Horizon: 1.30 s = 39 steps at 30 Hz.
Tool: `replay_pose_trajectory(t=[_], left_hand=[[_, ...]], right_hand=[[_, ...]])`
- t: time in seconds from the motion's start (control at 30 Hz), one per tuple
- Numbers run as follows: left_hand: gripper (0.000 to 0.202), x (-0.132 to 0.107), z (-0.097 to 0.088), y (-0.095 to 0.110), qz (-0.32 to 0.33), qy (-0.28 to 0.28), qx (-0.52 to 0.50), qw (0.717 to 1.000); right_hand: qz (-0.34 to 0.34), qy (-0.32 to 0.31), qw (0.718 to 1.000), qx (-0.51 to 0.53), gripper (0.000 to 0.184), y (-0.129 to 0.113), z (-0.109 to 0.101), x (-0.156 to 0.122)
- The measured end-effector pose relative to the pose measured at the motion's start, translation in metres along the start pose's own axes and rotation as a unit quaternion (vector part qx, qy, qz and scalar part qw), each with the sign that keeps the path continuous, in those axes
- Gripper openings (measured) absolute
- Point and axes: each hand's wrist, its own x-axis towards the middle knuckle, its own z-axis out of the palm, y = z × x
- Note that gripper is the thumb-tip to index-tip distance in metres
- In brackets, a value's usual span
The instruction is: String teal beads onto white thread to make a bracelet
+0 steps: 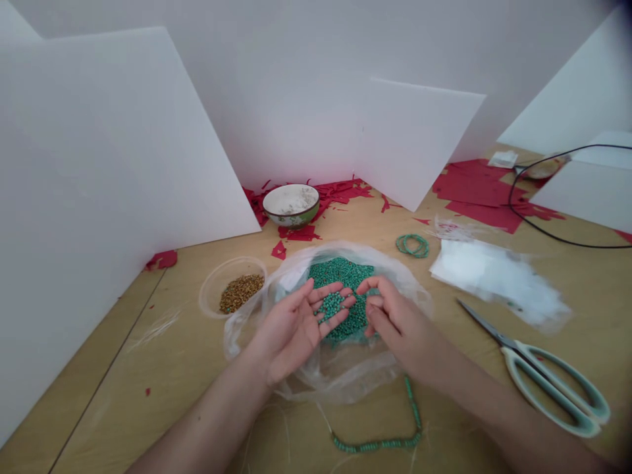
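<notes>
My left hand (301, 322) is palm up with its fingers stretched out and slightly apart. A small heap of green beads (330, 305) lies on those fingers. My right hand (395, 316) is just to the right, its fingers curled and thumb bent in a pinch; what they hold is too small to make out. Both hands are over a clear plastic bag (345, 382) full of green seed beads (340, 268). A strand of threaded green beads (375, 446) curves on the table below, its upper end passing out of sight under my right forearm.
A clear tub of gold-brown beads (241, 293) stands left of the bag. Scissors (538, 375) lie at right, below plastic sachets (494, 276). Green bead loops (412, 245), a bowl (291, 205), red paper scraps (474, 187), a black cable (523, 214) and white boards (113, 145) are farther back.
</notes>
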Motion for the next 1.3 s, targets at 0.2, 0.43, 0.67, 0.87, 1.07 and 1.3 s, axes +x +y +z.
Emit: replay_pose_trajectory(t=[0.2, 0.43, 0.67, 0.87, 1.07, 1.3], left_hand=[[0.042, -0.01, -0.001, 0.002, 0.004, -0.003, -0.018, 1.0], [0.037, -0.014, 0.003, -0.001, 0.004, -0.003, -0.031, 0.999], [0.038, -0.017, 0.008, -0.002, 0.017, 0.005, -0.024, 1.0], [0.04, -0.02, 0.011, -0.002, 0.016, 0.008, -0.021, 1.0], [0.038, -0.019, 0.01, -0.005, 0.017, 0.005, -0.027, 0.999], [0.037, -0.02, 0.013, -0.006, 0.031, 0.026, -0.017, 0.999]], right_hand=[[-0.09, 0.069, 0.983, -0.146, 0.012, 0.003, 0.004, 0.001], [-0.184, 0.146, 0.941, -0.242, 0.016, 0.003, 0.002, -0.003], [-0.198, 0.161, 0.929, -0.268, 0.018, 0.003, 0.002, -0.004], [-0.221, 0.184, 0.919, -0.269, 0.016, 0.004, 0.004, -0.003], [-0.226, 0.186, 0.917, -0.27, 0.015, 0.005, 0.005, -0.004], [-0.229, 0.176, 0.919, -0.268, 0.013, 0.007, 0.007, -0.003]])
